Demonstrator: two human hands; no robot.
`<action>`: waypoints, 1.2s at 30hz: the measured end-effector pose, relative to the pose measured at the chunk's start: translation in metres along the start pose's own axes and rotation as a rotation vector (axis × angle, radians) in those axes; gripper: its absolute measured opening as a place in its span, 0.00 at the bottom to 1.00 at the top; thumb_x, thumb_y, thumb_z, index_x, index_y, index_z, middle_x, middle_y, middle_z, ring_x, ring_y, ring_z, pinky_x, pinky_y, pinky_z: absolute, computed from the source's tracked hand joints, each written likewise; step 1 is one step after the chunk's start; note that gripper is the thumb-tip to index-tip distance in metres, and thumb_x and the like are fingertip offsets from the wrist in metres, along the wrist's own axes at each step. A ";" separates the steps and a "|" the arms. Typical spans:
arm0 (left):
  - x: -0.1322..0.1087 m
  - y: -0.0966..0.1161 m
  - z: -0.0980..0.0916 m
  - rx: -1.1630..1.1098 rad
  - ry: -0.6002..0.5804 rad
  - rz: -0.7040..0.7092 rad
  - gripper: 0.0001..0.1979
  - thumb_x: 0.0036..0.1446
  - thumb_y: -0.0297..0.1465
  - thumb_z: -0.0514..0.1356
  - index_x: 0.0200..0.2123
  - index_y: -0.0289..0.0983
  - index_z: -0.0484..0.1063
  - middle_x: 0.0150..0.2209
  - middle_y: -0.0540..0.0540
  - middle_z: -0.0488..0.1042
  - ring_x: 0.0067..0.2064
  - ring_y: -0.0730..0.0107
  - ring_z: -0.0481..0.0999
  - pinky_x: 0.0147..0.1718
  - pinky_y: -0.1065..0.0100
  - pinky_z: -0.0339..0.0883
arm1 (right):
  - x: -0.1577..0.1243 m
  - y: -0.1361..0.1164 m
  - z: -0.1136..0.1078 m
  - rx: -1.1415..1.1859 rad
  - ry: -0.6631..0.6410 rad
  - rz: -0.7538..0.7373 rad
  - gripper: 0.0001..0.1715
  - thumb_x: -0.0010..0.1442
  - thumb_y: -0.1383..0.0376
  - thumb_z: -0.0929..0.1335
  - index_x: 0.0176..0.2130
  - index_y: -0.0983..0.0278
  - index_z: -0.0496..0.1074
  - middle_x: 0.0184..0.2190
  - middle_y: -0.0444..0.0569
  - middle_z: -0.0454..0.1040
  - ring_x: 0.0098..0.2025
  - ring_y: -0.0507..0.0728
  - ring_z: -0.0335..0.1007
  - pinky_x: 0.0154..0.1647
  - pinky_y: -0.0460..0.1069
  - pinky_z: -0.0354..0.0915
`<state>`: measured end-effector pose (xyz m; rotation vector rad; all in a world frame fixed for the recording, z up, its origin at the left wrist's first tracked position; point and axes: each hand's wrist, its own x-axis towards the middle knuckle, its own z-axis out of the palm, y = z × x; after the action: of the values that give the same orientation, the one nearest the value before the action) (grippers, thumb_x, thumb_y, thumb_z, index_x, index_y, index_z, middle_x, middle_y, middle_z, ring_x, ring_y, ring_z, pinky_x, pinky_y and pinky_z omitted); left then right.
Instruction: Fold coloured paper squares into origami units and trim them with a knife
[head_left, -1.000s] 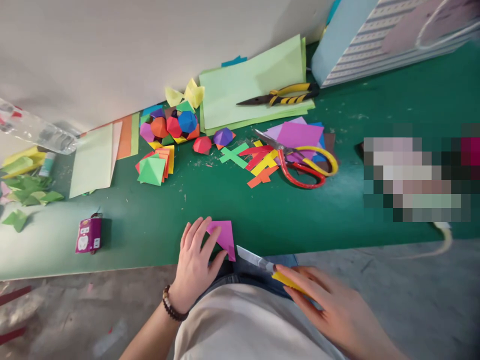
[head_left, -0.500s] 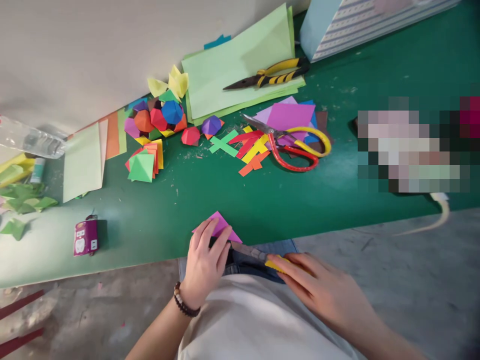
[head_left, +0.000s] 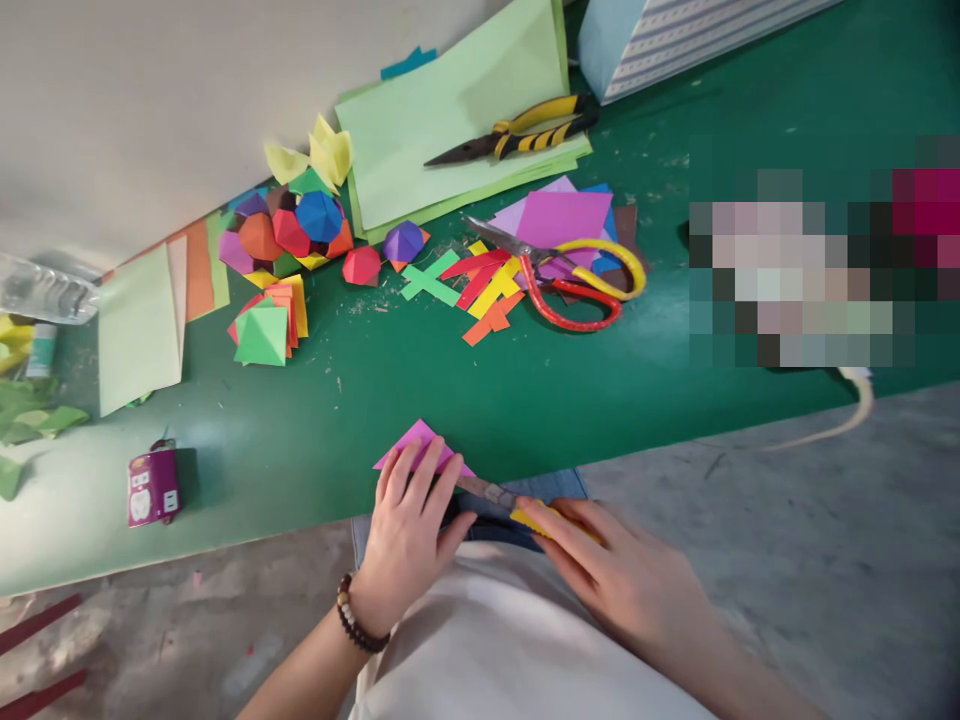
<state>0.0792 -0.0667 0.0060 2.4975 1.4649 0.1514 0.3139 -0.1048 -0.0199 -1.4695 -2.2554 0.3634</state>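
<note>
A folded purple paper (head_left: pixel 420 441) lies at the near edge of the green table (head_left: pixel 525 390). My left hand (head_left: pixel 409 535) presses down on it with fingers laid flat over it. My right hand (head_left: pixel 619 575) grips a yellow utility knife (head_left: pixel 525 512); the blade (head_left: pixel 487 491) points left and its tip touches the paper's near edge beside my left fingers.
Red and yellow scissors (head_left: pixel 570 275) lie on coloured paper strips (head_left: pixel 480 285). Yellow and black pliers (head_left: pixel 517 135) rest on light green sheets (head_left: pixel 442 125). Folded paper shapes (head_left: pixel 289 225) are piled by the wall. A small purple box (head_left: pixel 152 486) sits at left.
The purple paper was turned and shifted toward the table edge under my left hand. The knife blade moved left until its tip met the paper.
</note>
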 end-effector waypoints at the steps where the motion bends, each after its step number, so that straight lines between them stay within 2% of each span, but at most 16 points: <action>1: 0.000 -0.001 0.001 0.010 -0.003 0.012 0.26 0.63 0.35 0.58 0.62 0.34 0.61 0.63 0.37 0.65 0.65 0.47 0.59 0.60 0.46 0.60 | 0.001 -0.002 0.001 0.002 -0.006 0.011 0.16 0.69 0.66 0.61 0.52 0.58 0.72 0.34 0.45 0.76 0.34 0.52 0.75 0.25 0.47 0.61; 4: -0.001 -0.003 0.003 0.046 -0.001 0.051 0.27 0.62 0.36 0.59 0.62 0.32 0.62 0.62 0.36 0.65 0.65 0.45 0.58 0.61 0.44 0.59 | 0.001 -0.005 0.002 0.009 -0.005 0.036 0.16 0.69 0.64 0.61 0.53 0.57 0.72 0.34 0.44 0.76 0.33 0.51 0.75 0.24 0.46 0.60; 7: -0.001 -0.005 0.004 0.078 0.005 0.078 0.26 0.62 0.36 0.58 0.61 0.32 0.63 0.62 0.36 0.66 0.65 0.45 0.59 0.61 0.43 0.59 | -0.001 -0.006 0.003 0.018 0.007 0.047 0.17 0.70 0.64 0.60 0.53 0.57 0.72 0.34 0.44 0.76 0.34 0.51 0.75 0.28 0.45 0.62; 17: -0.001 -0.006 0.003 0.084 -0.003 0.073 0.26 0.63 0.36 0.57 0.62 0.33 0.63 0.63 0.38 0.65 0.65 0.47 0.58 0.62 0.45 0.58 | -0.017 -0.004 0.001 -0.019 0.053 0.104 0.16 0.69 0.65 0.63 0.53 0.55 0.72 0.34 0.43 0.76 0.32 0.49 0.74 0.31 0.45 0.61; 23: 0.001 -0.004 0.000 0.050 -0.025 0.050 0.27 0.62 0.39 0.58 0.62 0.35 0.63 0.63 0.39 0.65 0.63 0.46 0.60 0.60 0.44 0.59 | -0.005 -0.008 0.001 -0.009 0.021 0.034 0.16 0.70 0.65 0.62 0.54 0.56 0.72 0.36 0.44 0.77 0.35 0.50 0.75 0.31 0.45 0.61; 28: 0.002 -0.004 -0.001 0.053 -0.024 0.063 0.27 0.63 0.38 0.58 0.62 0.33 0.63 0.63 0.38 0.65 0.64 0.46 0.59 0.61 0.43 0.57 | 0.006 -0.013 0.007 -0.001 0.028 0.060 0.16 0.69 0.65 0.63 0.54 0.56 0.72 0.35 0.44 0.77 0.35 0.50 0.74 0.32 0.46 0.62; 36: 0.001 -0.004 -0.002 0.040 -0.024 0.057 0.25 0.63 0.35 0.58 0.61 0.34 0.65 0.63 0.40 0.65 0.64 0.48 0.59 0.61 0.47 0.57 | -0.008 -0.005 0.003 -0.003 0.038 0.094 0.16 0.69 0.65 0.63 0.53 0.56 0.73 0.34 0.44 0.77 0.34 0.51 0.74 0.33 0.46 0.62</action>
<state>0.0759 -0.0634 0.0071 2.5651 1.4013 0.1027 0.3117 -0.1140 -0.0222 -1.5749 -2.1637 0.3578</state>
